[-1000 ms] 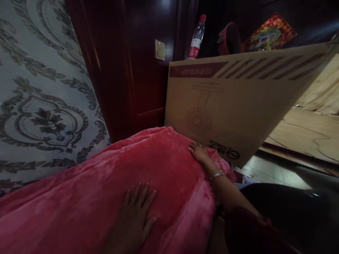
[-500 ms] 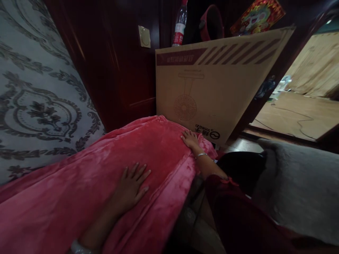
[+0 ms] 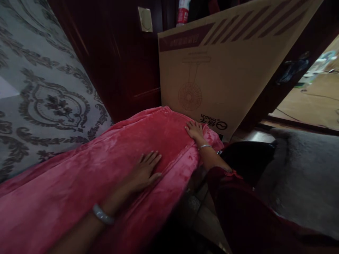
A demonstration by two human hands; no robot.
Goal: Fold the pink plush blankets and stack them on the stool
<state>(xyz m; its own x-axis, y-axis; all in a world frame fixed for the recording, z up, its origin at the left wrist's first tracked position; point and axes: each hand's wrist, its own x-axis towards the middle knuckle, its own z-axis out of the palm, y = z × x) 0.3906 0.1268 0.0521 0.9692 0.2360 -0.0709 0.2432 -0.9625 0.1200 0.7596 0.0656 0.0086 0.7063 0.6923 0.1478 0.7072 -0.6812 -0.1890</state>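
Left hand (image 3: 145,171) farther up plush red blanket (image 3: 79,183)

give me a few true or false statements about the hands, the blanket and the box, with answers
1. Both hands lie flat on the red blanket. True: left hand, right hand.
2. The right hand grips the bottle. False: the bottle stands behind the box, untouched.
3. The cardboard box shows a fan drawing. True.
4. Only the left wrist wears a bangle. False: both wrists wear one.
5. The blanket is blue. False: it is red.
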